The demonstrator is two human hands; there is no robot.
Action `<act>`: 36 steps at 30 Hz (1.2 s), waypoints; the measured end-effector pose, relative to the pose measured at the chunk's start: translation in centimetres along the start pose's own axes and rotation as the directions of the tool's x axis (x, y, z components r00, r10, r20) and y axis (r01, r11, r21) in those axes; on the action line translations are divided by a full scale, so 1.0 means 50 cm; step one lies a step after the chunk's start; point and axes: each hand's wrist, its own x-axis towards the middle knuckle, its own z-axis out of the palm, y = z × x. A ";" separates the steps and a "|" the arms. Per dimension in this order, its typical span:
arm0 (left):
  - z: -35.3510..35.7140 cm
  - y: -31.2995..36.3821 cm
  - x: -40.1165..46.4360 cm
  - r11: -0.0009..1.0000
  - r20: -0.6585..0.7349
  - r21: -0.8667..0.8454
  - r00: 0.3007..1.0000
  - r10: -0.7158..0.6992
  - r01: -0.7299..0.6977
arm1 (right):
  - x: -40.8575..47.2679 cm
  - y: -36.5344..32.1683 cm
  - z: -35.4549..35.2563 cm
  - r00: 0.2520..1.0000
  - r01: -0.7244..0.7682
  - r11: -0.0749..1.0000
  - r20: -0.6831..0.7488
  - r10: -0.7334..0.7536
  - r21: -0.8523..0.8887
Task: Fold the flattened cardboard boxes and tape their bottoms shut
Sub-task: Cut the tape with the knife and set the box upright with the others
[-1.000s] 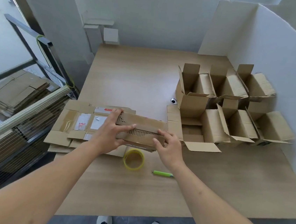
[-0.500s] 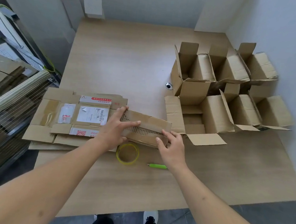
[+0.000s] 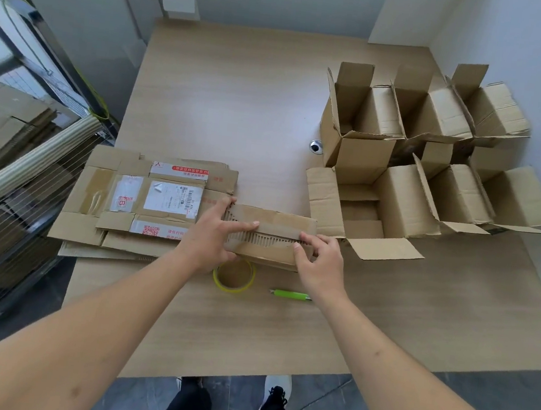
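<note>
A flattened cardboard box [image 3: 271,235], brown and creased with a torn strip baring its corrugated ribs, is held over the near middle of the wooden table [image 3: 240,101]; the left hand [image 3: 212,235] clasps its left end, thumb laid along the face; the right hand [image 3: 319,263] pinches its right end; a yellow tape roll [image 3: 234,276] and a green pen [image 3: 290,295] lie just below; a stack of flattened boxes [image 3: 129,203] sits left, folded open boxes [image 3: 418,147] right.
</note>
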 end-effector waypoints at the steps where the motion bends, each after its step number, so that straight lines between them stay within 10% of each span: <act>1: 0.002 0.001 -0.004 1.000 -0.004 0.003 1.000 0.000 0.000 | -0.001 0.001 -0.002 1.000 0.004 1.000 0.004 -0.004 -0.002; 26: 0.047 0.075 -0.067 0.994 0.047 0.005 0.993 -0.111 0.110 | -0.040 0.046 -0.085 0.998 0.058 0.990 0.027 -0.055 -0.131; 36: 0.045 0.052 -0.083 0.996 0.034 -0.058 0.997 -0.064 0.066 | 0.035 0.066 -0.106 0.956 -0.255 0.961 0.124 0.268 -0.106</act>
